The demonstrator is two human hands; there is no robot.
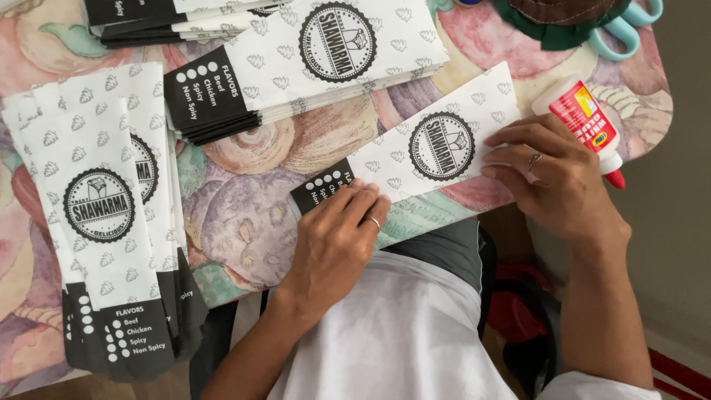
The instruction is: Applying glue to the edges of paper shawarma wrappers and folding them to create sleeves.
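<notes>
Pressing flat with fingers together, the left hand (337, 237) bears down on the black end of a printed paper sleeve (415, 159) that lies slantwise across the near table edge. The right hand (552, 174), fingers spread and open, pins the sleeve's white end at about two o'clock from the left; neither hand grips anything — both simply hold the paper down. Just past the right hand, at its one o'clock, a white glue bottle with a red cap (585, 126) lies on its side, touching or nearly touching the knuckles. At eleven o'clock from the left hand sits a stack of matching sleeves (296, 67), and at nine o'clock another fanned pile (104, 215) hangs over the flowered tablecloth (244, 215). Teal-handled scissors (626, 33) rest at the far right corner. Judging from this, the risk is the sleeve shifting under uneven pressure and creasing crooked — or the bottle rolling off the edge if nudged.
</notes>
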